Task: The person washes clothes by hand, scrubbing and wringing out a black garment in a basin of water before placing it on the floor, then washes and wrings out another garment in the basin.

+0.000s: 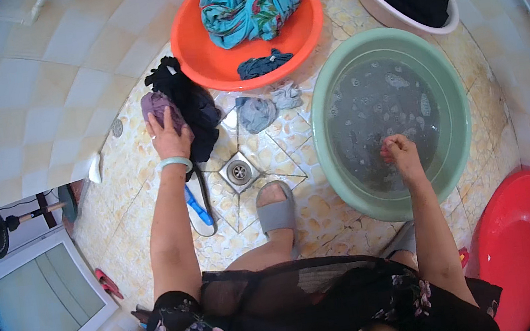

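My left hand [171, 139], with a pale bangle at the wrist, is on a bunched purple cloth [161, 105], its fingers bent over it. The purple cloth lies against a crumpled black garment [197, 111] on the tiled floor. Over the green basin [328, 150] on the right, my right hand [402, 155] is curled closed, with no cloth showing in it. Greyish water [365, 109] with patches of foam stands in that basin; anything beneath the surface is hidden.
Ahead, an orange basin [191, 61] holds turquoise flowered cloth [264, 5] and dark cloth. A white basin [386, 19] holds black cloth. Grey cloths [258, 113] lie near a floor drain [239, 171]. A blue-and-white flat object [198, 208] lies below my left hand. A red tub [523, 245] stands right.
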`<move>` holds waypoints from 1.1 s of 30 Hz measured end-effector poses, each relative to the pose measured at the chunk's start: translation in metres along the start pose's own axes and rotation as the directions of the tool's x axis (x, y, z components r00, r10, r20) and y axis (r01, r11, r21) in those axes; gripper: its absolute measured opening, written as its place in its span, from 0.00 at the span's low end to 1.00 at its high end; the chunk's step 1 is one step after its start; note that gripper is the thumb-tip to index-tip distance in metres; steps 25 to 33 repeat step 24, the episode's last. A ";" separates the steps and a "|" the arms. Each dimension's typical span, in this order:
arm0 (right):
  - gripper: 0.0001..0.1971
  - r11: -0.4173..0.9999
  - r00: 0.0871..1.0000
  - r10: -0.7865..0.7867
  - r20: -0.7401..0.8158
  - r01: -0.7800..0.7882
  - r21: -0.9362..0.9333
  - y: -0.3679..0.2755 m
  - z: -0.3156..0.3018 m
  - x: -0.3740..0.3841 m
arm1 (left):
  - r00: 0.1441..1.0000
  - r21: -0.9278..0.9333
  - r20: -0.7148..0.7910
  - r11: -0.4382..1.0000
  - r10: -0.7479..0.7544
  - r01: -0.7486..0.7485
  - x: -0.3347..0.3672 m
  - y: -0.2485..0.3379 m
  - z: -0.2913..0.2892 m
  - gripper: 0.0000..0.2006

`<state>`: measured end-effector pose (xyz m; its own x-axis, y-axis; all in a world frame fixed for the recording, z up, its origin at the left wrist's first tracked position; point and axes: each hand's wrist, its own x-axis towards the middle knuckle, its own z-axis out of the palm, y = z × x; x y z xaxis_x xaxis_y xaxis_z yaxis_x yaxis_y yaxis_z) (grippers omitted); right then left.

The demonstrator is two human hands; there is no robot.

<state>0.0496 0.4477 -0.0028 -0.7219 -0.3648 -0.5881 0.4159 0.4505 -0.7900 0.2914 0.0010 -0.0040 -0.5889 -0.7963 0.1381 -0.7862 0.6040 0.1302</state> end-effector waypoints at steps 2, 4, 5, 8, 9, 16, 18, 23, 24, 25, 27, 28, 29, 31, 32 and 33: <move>0.07 1.000 1.000 0.024 -0.013 -0.024 -0.012 0.004 -0.004 -0.001 | 0.999 0.013 -0.033 0.999 -0.033 0.033 0.011 -0.008 0.007 0.32; 0.07 1.000 1.000 0.000 0.015 0.000 0.001 0.011 -0.009 0.004 | 0.980 -0.015 -0.195 0.999 -0.046 0.044 0.021 -0.016 0.014 0.29; 0.07 1.000 1.000 -0.004 0.011 0.004 0.000 0.013 -0.011 0.006 | 0.976 -0.016 -0.197 0.996 -0.093 0.092 0.024 -0.019 0.017 0.29; 0.06 0.999 1.000 0.025 0.000 -0.025 -0.023 0.010 -0.005 0.002 | 0.964 0.023 -0.090 0.967 -0.249 0.252 0.017 0.000 0.021 0.31; 0.06 0.999 1.000 0.027 0.014 -0.027 -0.035 0.010 -0.004 0.002 | 0.935 0.068 0.004 0.933 -0.355 0.354 0.015 0.007 0.023 0.32; 0.07 0.999 0.999 0.049 0.004 -0.049 0.013 0.004 -0.002 0.003 | 0.949 -0.031 -0.021 0.949 -0.315 0.314 0.019 0.022 -0.009 0.35; 0.07 1.000 1.000 0.010 0.005 -0.010 -0.001 0.006 -0.002 0.006 | 0.961 -0.104 -0.144 0.969 -0.238 0.225 0.018 0.033 -0.011 0.32; 0.07 1.000 1.000 0.007 0.012 -0.007 -0.018 0.004 0.003 0.009 | 0.906 -0.405 -0.098 0.815 0.413 -0.415 0.055 0.112 -0.014 0.17; 0.07 1.000 1.000 0.012 0.017 -0.012 -0.003 0.001 0.007 0.008 | 0.906 -0.405 -0.098 0.816 0.411 -0.413 0.055 0.111 -0.015 0.17; 0.07 1.000 1.000 0.012 0.017 -0.012 -0.003 0.001 0.007 0.008 | 0.906 -0.405 -0.098 0.816 0.411 -0.413 0.055 0.111 -0.015 0.17; 0.07 1.000 1.000 0.012 0.017 -0.012 -0.003 0.001 0.007 0.008 | 0.906 -0.405 -0.098 0.816 0.411 -0.413 0.055 0.111 -0.015 0.17; 0.07 1.000 1.000 0.012 0.017 -0.012 -0.003 0.001 0.007 0.008 | 0.906 -0.405 -0.098 0.816 0.411 -0.413 0.055 0.111 -0.015 0.17; 0.07 1.000 1.000 0.012 0.017 -0.012 -0.003 0.001 0.007 0.008 | 0.906 -0.405 -0.098 0.816 0.411 -0.413 0.055 0.111 -0.015 0.17; 0.07 1.000 1.000 0.012 0.017 -0.012 -0.003 0.001 0.007 0.008 | 0.906 -0.405 -0.098 0.816 0.411 -0.413 0.055 0.111 -0.015 0.17; 0.07 1.000 1.000 0.012 0.017 -0.012 -0.003 0.001 0.007 0.008 | 0.906 -0.405 -0.098 0.816 0.411 -0.413 0.055 0.111 -0.015 0.17; 0.07 1.000 1.000 0.012 0.017 -0.012 -0.003 0.001 0.007 0.008 | 0.906 -0.405 -0.098 0.816 0.411 -0.413 0.055 0.111 -0.015 0.17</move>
